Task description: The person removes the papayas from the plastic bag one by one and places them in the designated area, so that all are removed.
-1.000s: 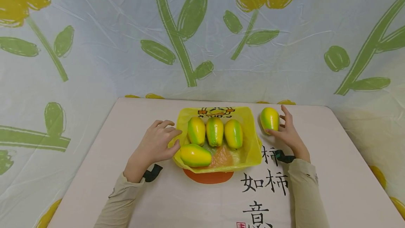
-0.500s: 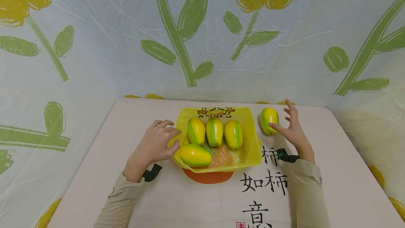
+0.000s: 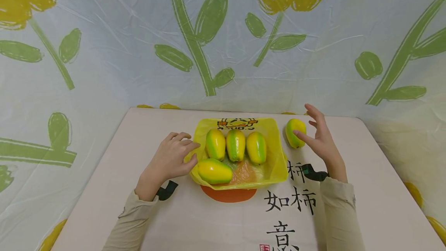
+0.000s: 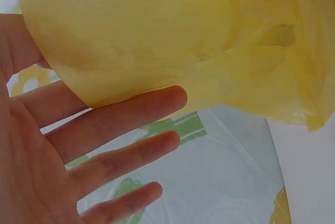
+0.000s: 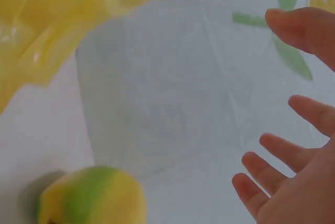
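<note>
Several glossy yellow-and-green papayas lie in a yellow plastic bag (image 3: 275,167) spread open like a basin; one papaya (image 3: 215,171) lies crosswise at its near left. My left hand (image 3: 173,155) is at the bag's left rim, its fingers loosely extended. In the left wrist view, the bag's plastic (image 4: 136,41) covers part of the thumb and index finger. My right hand (image 3: 322,138) is raised beside a lone papaya (image 3: 295,127) right of the bag, fingers spread. The right wrist view shows that papaya (image 5: 97,198) apart from the fingers.
The pale table cloth (image 3: 132,142) carries black brush characters (image 3: 290,198) and an orange-red shape (image 3: 228,195) partly under the bag. A flower-patterned cloth (image 3: 115,61) hangs behind the table and at its sides.
My right hand has shifted up and slightly right, lifting away from the lone papaya's lower edge. The left hand, bag and papayas stay in place.
</note>
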The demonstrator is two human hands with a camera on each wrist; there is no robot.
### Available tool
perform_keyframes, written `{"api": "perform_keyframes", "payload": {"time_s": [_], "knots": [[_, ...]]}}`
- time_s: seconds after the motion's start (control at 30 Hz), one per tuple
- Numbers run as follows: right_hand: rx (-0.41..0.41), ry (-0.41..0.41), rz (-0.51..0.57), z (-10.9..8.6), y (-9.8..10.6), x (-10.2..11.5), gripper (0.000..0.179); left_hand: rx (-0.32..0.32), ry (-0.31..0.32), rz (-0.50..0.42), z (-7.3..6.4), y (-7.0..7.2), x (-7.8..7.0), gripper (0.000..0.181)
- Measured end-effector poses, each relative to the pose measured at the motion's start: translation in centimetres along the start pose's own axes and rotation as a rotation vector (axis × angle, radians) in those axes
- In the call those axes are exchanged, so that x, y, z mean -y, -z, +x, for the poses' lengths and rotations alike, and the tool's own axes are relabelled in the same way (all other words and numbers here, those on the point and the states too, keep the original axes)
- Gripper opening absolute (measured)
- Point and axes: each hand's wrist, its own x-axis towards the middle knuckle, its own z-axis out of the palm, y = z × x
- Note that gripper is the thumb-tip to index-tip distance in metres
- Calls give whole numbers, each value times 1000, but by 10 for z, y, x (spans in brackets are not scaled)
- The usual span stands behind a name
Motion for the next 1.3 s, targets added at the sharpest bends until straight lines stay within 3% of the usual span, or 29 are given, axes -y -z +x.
{"api": "perform_keyframes", "payload": {"time_s": [0.1,0.43,0.67,1.03,1.3], "knots": [[8,60,-13,0,-3,23,74,1,4,0,-1,1,-1,24],[73,210,-36,-4,-11,66,56,46,0,-3,-1,2,-2,25],[124,295,-85,-7,-18,71,64,58,-1,-10,0,3,-3,26],[321,383,-167,10,-28,92,59,55,5,-5,0,5,-2,25],[546,384,-237,31,-41,110,62,63,14,-18,-1,7,-3,24]]}}
